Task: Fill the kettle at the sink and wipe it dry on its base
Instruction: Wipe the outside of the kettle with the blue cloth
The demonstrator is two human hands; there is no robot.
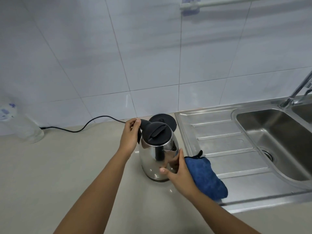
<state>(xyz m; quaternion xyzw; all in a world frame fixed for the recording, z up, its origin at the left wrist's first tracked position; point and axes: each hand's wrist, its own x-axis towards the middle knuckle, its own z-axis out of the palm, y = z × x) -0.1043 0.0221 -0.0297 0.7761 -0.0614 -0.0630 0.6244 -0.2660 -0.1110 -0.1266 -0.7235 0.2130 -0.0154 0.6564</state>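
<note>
A shiny steel kettle [154, 156] with a black lid stands on the beige counter, in front of its round black base [163, 119]. My left hand [130, 135] is closed around the kettle's black handle on its left side. My right hand [177, 173] presses flat against the kettle's lower right wall, fingers spread. A blue cloth [207, 178] lies just right of that hand, across the edge of the sink's draining board. The steel sink [270, 132] sits to the right with its tap [297, 92] at the far right.
A black power cord [81, 128] runs from the base leftwards along the tiled wall. A clear plastic bottle [22, 125] stands at the far left of the counter. A rail [219, 4] is fixed high on the wall.
</note>
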